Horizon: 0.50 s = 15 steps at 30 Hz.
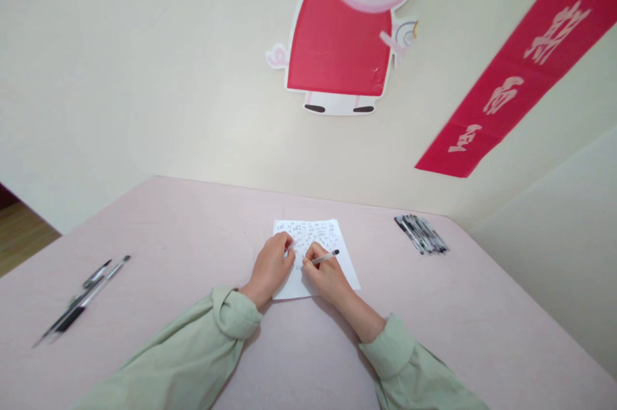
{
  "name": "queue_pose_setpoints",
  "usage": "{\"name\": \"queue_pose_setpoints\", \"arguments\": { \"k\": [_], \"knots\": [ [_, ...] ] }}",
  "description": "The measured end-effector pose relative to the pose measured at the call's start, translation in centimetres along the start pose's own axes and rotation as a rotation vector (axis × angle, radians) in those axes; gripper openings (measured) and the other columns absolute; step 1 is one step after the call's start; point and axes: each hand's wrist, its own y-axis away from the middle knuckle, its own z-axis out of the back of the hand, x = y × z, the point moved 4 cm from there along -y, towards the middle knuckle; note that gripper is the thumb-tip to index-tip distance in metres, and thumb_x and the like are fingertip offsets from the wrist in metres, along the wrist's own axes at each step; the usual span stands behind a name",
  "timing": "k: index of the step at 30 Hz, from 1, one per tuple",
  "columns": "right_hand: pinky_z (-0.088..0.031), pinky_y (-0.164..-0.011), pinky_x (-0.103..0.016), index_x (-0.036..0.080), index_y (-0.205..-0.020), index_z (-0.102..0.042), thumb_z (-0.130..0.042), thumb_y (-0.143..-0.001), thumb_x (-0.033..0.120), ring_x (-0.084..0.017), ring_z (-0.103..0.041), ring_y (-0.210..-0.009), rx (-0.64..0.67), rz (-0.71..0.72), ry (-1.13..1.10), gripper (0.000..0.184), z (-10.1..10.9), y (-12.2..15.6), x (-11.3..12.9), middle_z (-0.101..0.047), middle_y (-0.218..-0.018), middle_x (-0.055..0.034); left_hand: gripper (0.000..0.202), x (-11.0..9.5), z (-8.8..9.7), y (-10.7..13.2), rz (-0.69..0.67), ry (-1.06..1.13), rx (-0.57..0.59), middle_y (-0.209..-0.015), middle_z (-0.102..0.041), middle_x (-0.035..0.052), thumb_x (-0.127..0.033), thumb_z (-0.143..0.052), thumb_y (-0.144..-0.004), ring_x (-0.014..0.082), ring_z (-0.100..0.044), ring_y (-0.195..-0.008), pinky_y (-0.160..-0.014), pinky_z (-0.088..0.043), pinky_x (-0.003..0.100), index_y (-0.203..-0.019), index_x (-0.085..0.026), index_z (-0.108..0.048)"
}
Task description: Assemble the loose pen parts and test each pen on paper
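A white sheet of paper (343,268) lies on the table, its upper part covered in small dark handwriting. My right hand (328,276) grips a pen (326,258) with a clear barrel and a dark end that points up to the right. The pen's tip is down by the paper, mostly hidden by my fingers. On the sheet's left side rests my left hand (272,265), its fingers curled and closed. Something small and pale shows by its fingertips, too small to name.
Several clear pens with dark ends (421,234) lie in a row at the right back of the pink-covered table (202,223). A few more pens (87,297) lie at the left. Behind stands a wall with a pig cutout (342,44) and a red banner (511,89).
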Motion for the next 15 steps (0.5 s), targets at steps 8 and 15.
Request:
{"name": "queue_pose_setpoints", "arguments": {
  "k": [8,15],
  "knots": [
    [-0.032,-0.058,-0.025,0.023,-0.068,-0.041,-0.046,-0.079,0.021,-0.013,-0.044,-0.059,-0.011,0.005,-0.005,0.012,0.13,-0.08,0.22,-0.044,-0.062,0.0052,0.007,-0.13,0.06,-0.04,-0.001,-0.006,-0.003,-0.082,-0.056,0.0039,-0.016,-0.044,-0.078,0.0205,-0.053,-0.079,-0.074,-0.043,0.034,-0.083,-0.021,-0.047],
    [-0.034,-0.061,-0.024,0.023,-0.07,-0.044,-0.048,-0.079,0.022,-0.014,-0.046,-0.061,-0.019,-0.065,0.068,0.01,0.15,0.09,-0.18,-0.047,-0.063,0.0051,0.006,-0.22,0.15,-0.02,-0.005,-0.02,0.003,-0.081,-0.055,0.0031,-0.016,-0.045,-0.079,0.0202,-0.053,-0.078,-0.073,-0.043,0.033,-0.083,-0.021,-0.047]
  ]
}}
